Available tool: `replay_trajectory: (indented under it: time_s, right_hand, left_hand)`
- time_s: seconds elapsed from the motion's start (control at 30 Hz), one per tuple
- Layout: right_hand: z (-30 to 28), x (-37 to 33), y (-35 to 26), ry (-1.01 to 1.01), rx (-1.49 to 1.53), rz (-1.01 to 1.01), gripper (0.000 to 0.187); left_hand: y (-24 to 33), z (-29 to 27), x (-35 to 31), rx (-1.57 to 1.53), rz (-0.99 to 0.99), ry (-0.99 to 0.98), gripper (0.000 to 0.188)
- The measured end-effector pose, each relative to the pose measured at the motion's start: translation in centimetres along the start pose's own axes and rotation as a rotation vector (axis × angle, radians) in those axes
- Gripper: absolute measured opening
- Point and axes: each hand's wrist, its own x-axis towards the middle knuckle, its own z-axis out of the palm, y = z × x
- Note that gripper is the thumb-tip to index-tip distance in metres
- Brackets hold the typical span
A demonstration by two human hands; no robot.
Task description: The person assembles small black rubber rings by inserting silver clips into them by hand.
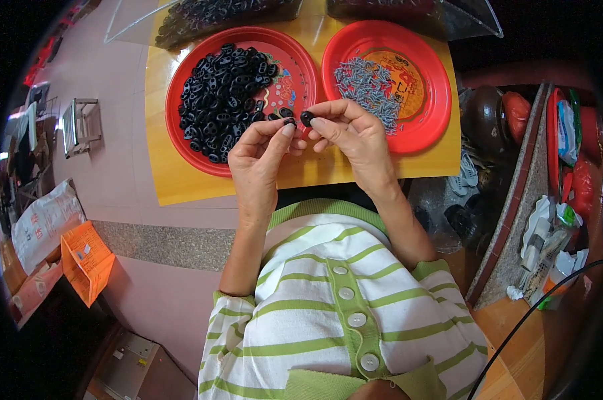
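Forearms (247, 247) converge, left grip (259, 152) and right grip (357, 141) pinching.

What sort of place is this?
Perhaps a home workroom or small workshop: on the yellow table are a left red tray of black pieces and a right red tray of small grey pins, with a white sack off to the left.

The scene is viewed from the wearer's head, steeply downward over the striped shirt (295, 313), through a wide fisheye lens. The left hand (258, 155), right hand (359, 139) and yellow table (181, 188) are framed at close range; the floor (171, 283) is captured farther below.
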Motion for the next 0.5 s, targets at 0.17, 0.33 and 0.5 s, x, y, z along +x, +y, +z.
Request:
replay_trajectory:
  time_s: [0.17,0.33,0.5]
  right_hand:
    - [0.04,0.01,0.46,0.008,-0.066,-0.059,0.020]
    - [0.12,0.04,0.39,0.002,-0.050,-0.057,0.020]
    - [0.21,0.12,0.71,0.003,-0.030,-0.056,0.020]
  left_hand:
    - [-0.18,0.04,0.08,0.008,-0.007,-0.010,0.011]
    - [-0.18,0.17,0.21,-0.009,-0.021,-0.011,0.011]
    - [-0.23,0.15,0.32,-0.023,-0.041,-0.026,0.012]
